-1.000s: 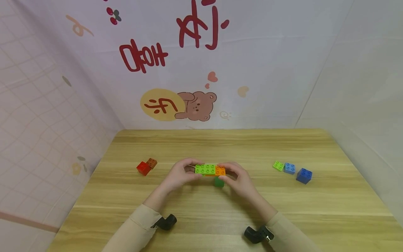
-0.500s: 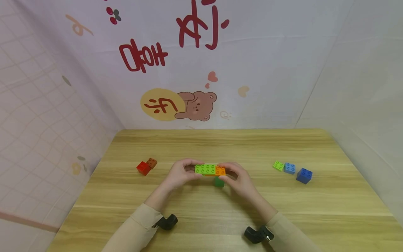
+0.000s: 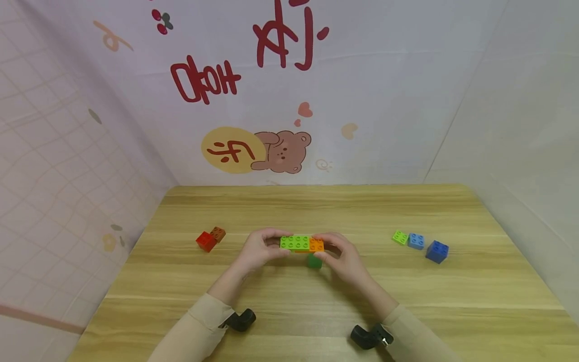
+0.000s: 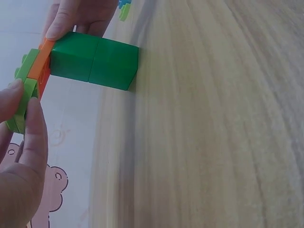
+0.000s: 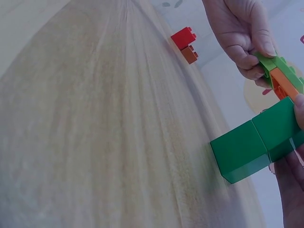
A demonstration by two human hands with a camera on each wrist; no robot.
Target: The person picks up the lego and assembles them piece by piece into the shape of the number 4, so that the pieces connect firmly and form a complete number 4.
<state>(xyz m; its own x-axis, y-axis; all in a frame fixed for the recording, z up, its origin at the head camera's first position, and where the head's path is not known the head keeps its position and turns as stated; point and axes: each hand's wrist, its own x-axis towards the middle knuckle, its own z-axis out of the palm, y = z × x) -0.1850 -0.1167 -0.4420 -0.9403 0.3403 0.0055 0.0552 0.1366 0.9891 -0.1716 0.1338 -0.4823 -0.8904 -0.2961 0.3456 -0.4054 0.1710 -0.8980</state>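
Observation:
A column of two dark green toy bricks (image 4: 92, 61) stands upright on the table. Across its top lies an orange brick (image 3: 317, 245), and a long light green brick (image 3: 295, 243) sits on the orange one, reaching out to the left. In the left wrist view light green also shows beneath that overhang. My left hand (image 3: 261, 250) pinches the light green brick's left end between thumb and fingers. At the other end, my right hand (image 3: 346, 256) grips the orange brick, its thumb against the top of the dark green column. The head view hides most of the column.
To the left on the wooden table (image 3: 289, 311) lie a red brick (image 3: 206, 242) and a brown brick (image 3: 218, 234). Off to the right are a small light green brick (image 3: 400, 238), a light blue brick (image 3: 416, 241) and a dark blue brick (image 3: 437, 252). A printed cloth (image 3: 371, 90) hangs behind.

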